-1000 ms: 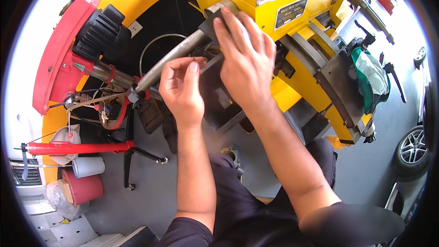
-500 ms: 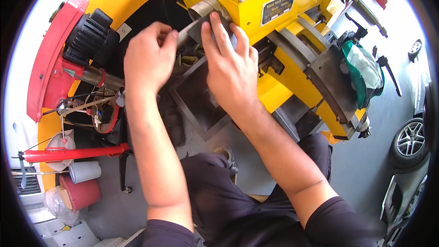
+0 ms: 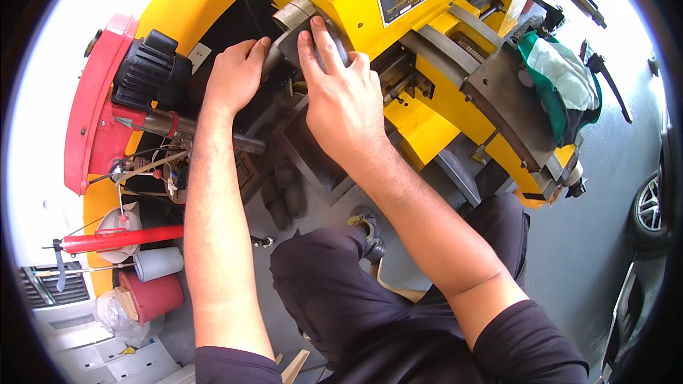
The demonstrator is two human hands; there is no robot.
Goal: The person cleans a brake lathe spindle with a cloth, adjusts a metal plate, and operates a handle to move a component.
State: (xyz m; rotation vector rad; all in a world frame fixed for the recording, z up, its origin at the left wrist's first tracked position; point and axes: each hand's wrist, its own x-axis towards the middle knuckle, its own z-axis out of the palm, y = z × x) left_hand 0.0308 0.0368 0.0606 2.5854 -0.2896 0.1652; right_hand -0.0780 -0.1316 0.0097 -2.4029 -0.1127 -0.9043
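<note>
My left hand [image 3: 236, 77] is closed around a grey metal bar [image 3: 272, 61] below the yellow machine's left side; its fingertips are mostly hidden. Beside it, my right hand [image 3: 340, 89] lies over a dark grey metal piece [image 3: 290, 46], index and middle fingers stretched along its top and the thumb out of sight. Just above that piece, a round steel collar [image 3: 294, 13] juts from the yellow machine [image 3: 356, 25]. How the bar and the dark piece join is hidden by my hands.
A dark metal tray [image 3: 306, 146] sits below my hands. Red equipment with a black motor [image 3: 146, 71] stands at the left, above a red jack-like arm [image 3: 121, 240]. A green and white cloth [image 3: 562, 82] lies on the machine's right part. A car wheel [image 3: 649, 203] is at far right.
The whole view has shifted, with the machine now further left and higher. My left fingers have wrapped more fully round the bar. My right hand stays on the dark piece.
</note>
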